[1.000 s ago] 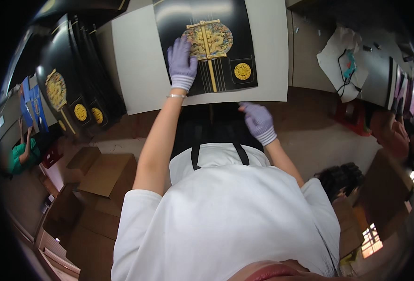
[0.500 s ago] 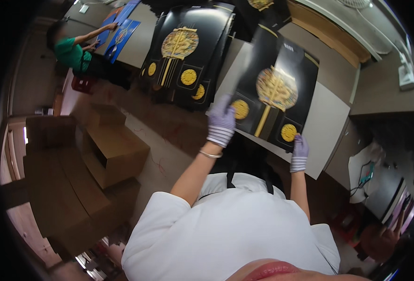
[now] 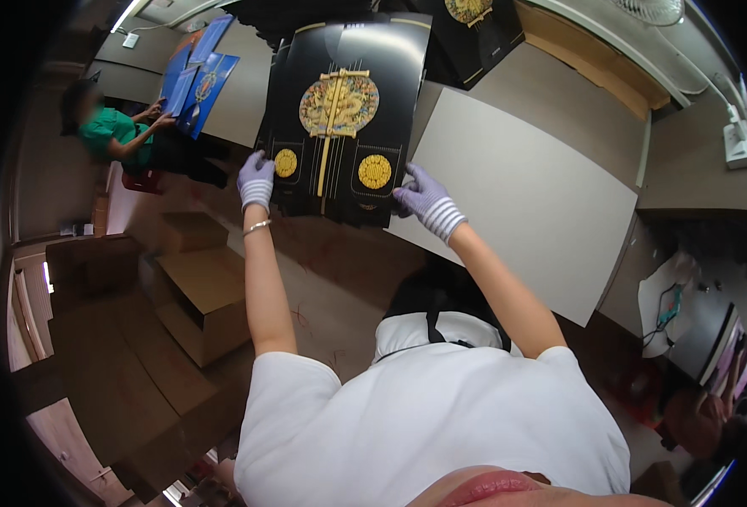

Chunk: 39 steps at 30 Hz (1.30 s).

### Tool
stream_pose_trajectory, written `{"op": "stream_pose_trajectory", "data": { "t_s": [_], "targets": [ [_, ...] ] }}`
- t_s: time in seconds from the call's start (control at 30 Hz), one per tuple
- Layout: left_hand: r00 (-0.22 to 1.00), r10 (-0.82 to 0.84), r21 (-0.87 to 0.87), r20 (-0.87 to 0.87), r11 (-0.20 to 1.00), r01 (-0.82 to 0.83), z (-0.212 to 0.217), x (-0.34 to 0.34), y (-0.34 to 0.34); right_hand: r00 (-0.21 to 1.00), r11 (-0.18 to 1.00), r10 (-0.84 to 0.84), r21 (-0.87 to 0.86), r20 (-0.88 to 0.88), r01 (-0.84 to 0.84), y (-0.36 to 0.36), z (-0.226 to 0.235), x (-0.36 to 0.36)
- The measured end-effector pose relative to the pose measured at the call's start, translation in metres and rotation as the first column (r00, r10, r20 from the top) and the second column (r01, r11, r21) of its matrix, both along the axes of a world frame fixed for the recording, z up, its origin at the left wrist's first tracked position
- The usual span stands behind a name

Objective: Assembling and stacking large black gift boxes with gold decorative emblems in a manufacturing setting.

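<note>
the black sheet with gold ornament lies flat on a stack at the near edge of the grey table, its long axis running away from the person. the left hand presses on the sheet's near left corner, fingers flat, gripping nothing. the right hand rests at the near right corner, fingers curled at the edge; whether it pinches the sheet cannot be told. both hands sit about equally close. cardboard boxes stand below the table.
</note>
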<state>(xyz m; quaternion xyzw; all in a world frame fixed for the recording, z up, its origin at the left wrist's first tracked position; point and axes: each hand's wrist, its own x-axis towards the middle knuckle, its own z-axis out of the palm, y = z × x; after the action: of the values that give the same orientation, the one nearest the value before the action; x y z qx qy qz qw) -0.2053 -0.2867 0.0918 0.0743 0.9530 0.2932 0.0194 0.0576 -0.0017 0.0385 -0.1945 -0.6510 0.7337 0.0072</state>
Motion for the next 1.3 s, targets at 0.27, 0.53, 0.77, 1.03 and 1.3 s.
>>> {"op": "stream_pose_trajectory", "data": {
  "t_s": [0.27, 0.53, 0.77, 1.03, 1.3],
  "targets": [
    [0.675, -0.660, -0.433, -0.330, 0.741, 0.513, -0.016, 0.010, 0.176, 0.975, 0.996, 0.024, 0.079, 0.221, -0.042, 0.008, 0.020, -0.022],
    [0.641, -0.636, -0.463, -0.428, 0.764, 0.449, -0.084, 0.001, 0.177, 0.996, 0.982, -0.011, -0.187, 0.084, 0.027, 0.052, 0.053, -0.035],
    [0.574, -0.705, -0.581, -0.416, 0.692, 0.428, -0.066, 0.031, 0.198, 0.972, 0.744, 0.010, 0.651, -0.236, 0.151, 0.035, -0.029, -0.095],
    [0.680, -0.678, -0.871, -0.281, 0.477, 0.115, -0.075, 0.021, 0.207, 0.961, 0.846, 0.122, 0.480, 0.247, -0.231, -0.019, -0.056, 0.016],
    [0.416, -0.666, -0.616, -0.618, 0.740, 0.269, -0.129, -0.018, 0.191, 0.300, 0.696, -0.653, 0.707, 0.695, -0.123, 0.067, -0.042, 0.183]
  ]
}}
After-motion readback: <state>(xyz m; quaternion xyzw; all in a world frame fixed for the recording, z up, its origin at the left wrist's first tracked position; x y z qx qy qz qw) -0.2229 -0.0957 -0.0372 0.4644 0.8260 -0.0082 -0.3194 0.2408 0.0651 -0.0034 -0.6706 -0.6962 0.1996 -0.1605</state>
